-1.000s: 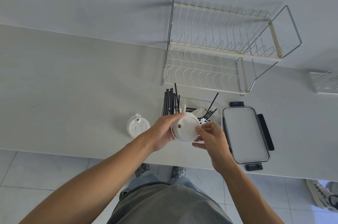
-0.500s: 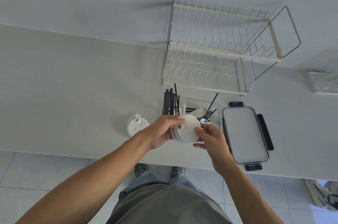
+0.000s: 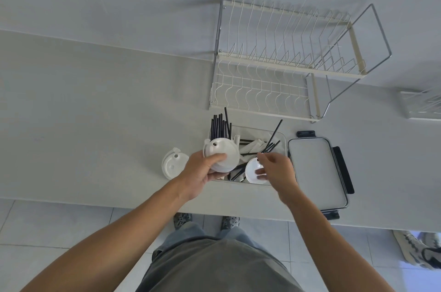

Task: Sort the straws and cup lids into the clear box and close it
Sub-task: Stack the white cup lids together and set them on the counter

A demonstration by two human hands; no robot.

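My left hand [image 3: 204,172] grips a stack of white cup lids [image 3: 223,152] above the left end of the clear box [image 3: 282,139]. My right hand [image 3: 276,170] holds a single white lid [image 3: 254,171] at the box's front right corner, low inside it. Black straws [image 3: 219,126] stand bunched at the box's back left, and a few more straws [image 3: 274,135] lean at the right. White wrapped pieces lie inside. A second stack of lids [image 3: 173,165] rests on the counter to the left. The box's lid [image 3: 317,172], with black clasps, lies flat on the right.
A white wire dish rack [image 3: 281,65] stands behind the box against the wall. Another rack's corner [image 3: 422,105] shows at the far right. The counter's front edge runs just below my hands. Someone's shoe [image 3: 420,251] is on the floor at the lower right.
My right hand has taken one lid off the stack and moved it right and down into the box. My left hand has shifted the stack slightly left.
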